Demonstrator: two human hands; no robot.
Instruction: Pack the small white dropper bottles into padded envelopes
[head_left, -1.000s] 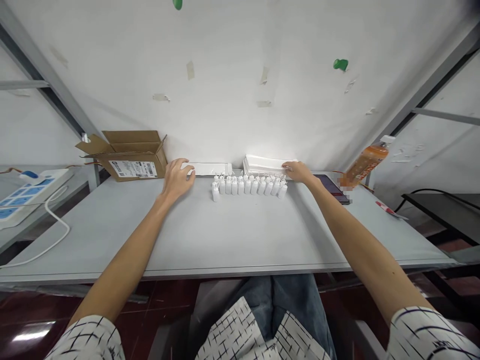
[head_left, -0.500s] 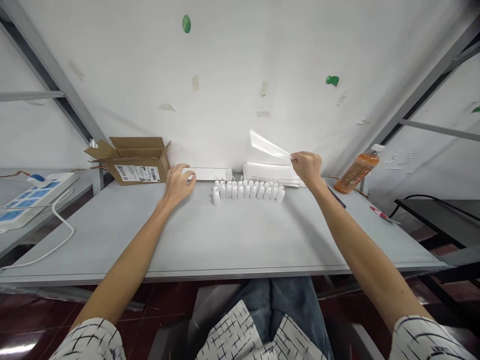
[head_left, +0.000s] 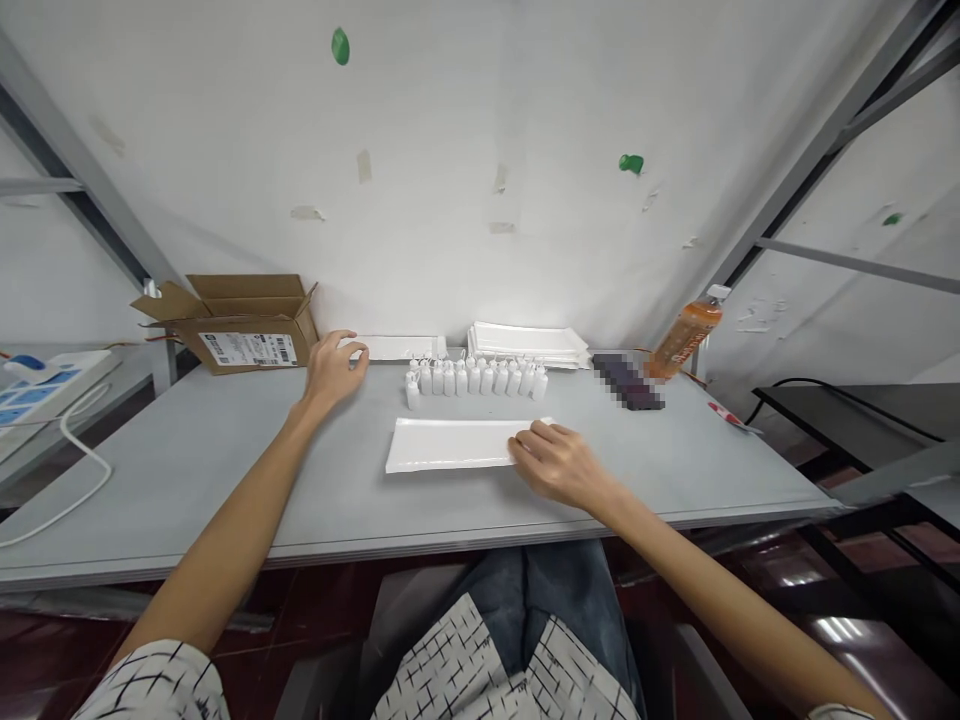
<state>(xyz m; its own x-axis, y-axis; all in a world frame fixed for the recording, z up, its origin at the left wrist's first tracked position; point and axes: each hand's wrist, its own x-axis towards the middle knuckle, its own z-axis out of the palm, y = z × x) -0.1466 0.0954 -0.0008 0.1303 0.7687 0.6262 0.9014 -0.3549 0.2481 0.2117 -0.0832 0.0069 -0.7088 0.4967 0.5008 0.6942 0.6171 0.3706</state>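
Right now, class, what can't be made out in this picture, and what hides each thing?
All in the head view:
1. White sheet, right end: partly covered by the right hand.
2. Flat white piece, left end: behind the left hand.
3. Cardboard box, inside bottom: hidden by its front wall.
4. Power strip, rest: cut off by the left edge.
5. Dark flat object: partly masked by pixelation.

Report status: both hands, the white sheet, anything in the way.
Right hand gripping white sheet by its right end. Left hand, thumb and fingers apart, near flat white strip. White bottles standing between sheet and white stack.
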